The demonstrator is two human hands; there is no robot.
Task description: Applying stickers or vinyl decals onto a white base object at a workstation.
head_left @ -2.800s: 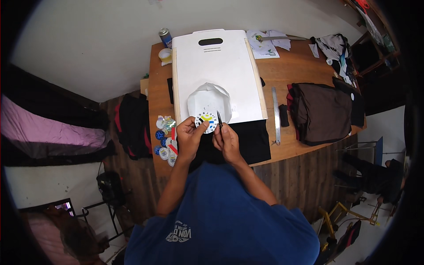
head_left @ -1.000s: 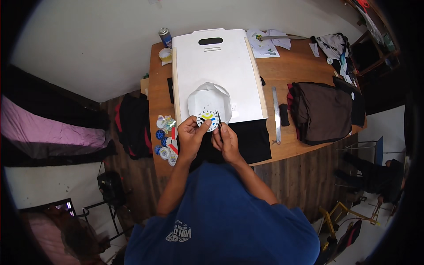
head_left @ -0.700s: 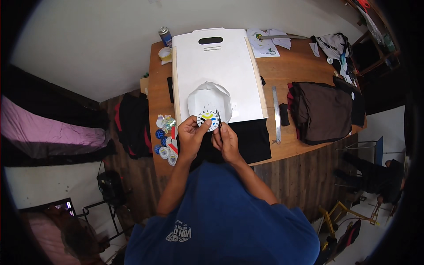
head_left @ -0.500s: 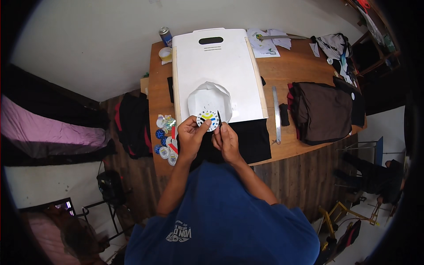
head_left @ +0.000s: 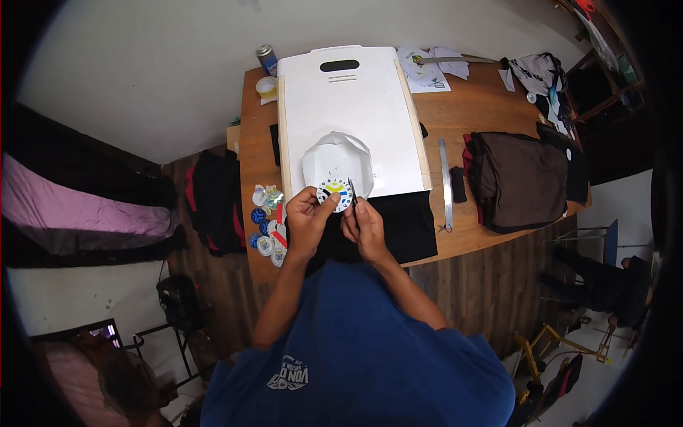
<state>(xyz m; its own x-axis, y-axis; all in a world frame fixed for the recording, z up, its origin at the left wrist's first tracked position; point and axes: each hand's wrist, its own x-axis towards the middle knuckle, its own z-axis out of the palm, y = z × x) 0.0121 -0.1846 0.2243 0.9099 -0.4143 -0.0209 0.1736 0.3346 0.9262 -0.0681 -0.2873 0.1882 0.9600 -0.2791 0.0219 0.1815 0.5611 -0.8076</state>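
Note:
My left hand (head_left: 307, 222) pinches a round white patch (head_left: 333, 190) with yellow, blue and black shapes and a ring of dark lettering. The left thumb lies across its face. My right hand (head_left: 366, 226) is closed around a slim, dark tool with two pointed tips (head_left: 352, 188); whether it is snips or tweezers, I cannot tell. Its tips are at the patch's right edge. Just beyond both hands, a white paper tray (head_left: 316, 162) with raised, folded sides holds a few tiny dark scraps. Black cloth (head_left: 405, 224) lies beneath and beside my hands.
A large white board (head_left: 348, 107) bears the tray. Several round patches (head_left: 265, 245) lie left of my hands. Rightward are a metal ruler (head_left: 445, 185) and folded dark garments (head_left: 516, 181). A spray can (head_left: 266, 60) and a small tub (head_left: 267, 88) stand at the far left.
The tool's two tips now show apart at the patch's edge, where they looked together before. The patch seems slightly turned; both hands stay in nearly the same place.

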